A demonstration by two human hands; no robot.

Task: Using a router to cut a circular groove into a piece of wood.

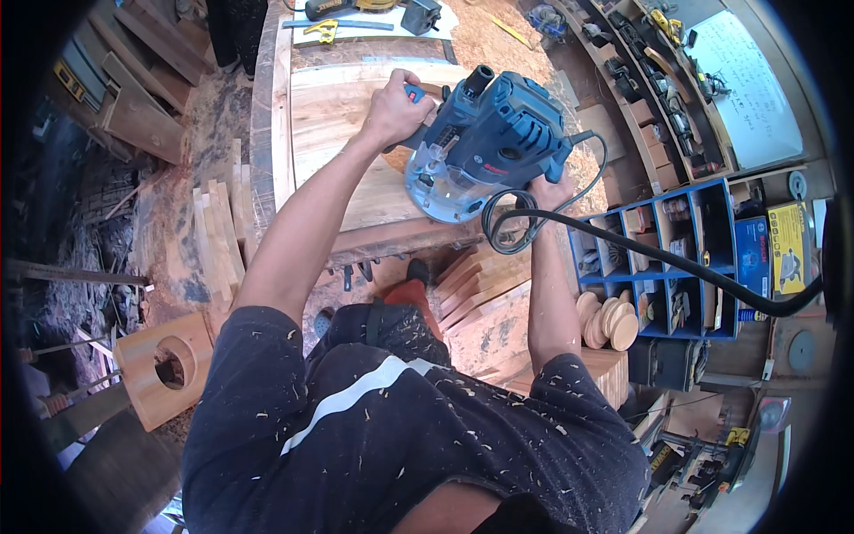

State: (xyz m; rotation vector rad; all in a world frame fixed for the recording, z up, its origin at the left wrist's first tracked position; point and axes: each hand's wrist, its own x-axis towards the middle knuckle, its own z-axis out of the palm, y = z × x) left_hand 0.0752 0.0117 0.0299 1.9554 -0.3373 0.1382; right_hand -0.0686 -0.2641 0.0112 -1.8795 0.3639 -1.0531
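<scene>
Router point(485, 142), blue with a clear round base, stands on a wide wooden slab point(342, 125) lying on the surface. Left hand point(391, 109) has its fingers wrapped around the router's left handle; right hand point(551, 189) grips the opposite side. A black cord point(623, 242) loops rightward past blue shelves point(658, 267).

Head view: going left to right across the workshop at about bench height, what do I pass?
Stacked wood offcuts → wooden slab → left hand on the handle → blue router → right hand → blue compartment shelf.
</scene>
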